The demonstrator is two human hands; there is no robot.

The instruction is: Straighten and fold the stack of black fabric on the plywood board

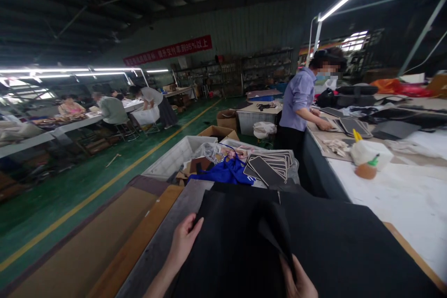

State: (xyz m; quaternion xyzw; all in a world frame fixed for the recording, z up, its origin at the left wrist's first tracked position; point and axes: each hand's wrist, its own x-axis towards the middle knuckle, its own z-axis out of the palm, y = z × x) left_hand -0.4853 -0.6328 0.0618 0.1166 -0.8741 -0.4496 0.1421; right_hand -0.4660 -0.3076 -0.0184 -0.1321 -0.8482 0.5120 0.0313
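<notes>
Before me lies a black sheet of thin, flexible material (pixel 230 242), perhaps fabric or faux leather. My left hand (pixel 183 240) grips its left edge between thumb and fingers. At the near side, my right hand (pixel 298 279) is closed on a lifted, curled part of the same sheet, its fingers partly hidden by the fold. Another black sheet (pixel 349 242) spreads flat to the right, under or beside the held one. A grey board (pixel 153 237) shows beneath on the left.
Beyond the sheets stand white bins (pixel 171 151) with a blue cloth (pixel 226 170) and stacked dark panels (pixel 270 167). On the right, a white worktable (pixel 412 195) carries an orange-brown glue bottle (pixel 366 170). A co-worker (pixel 296 98) stands at its far end. Brown boards (pixel 91 237) lie left.
</notes>
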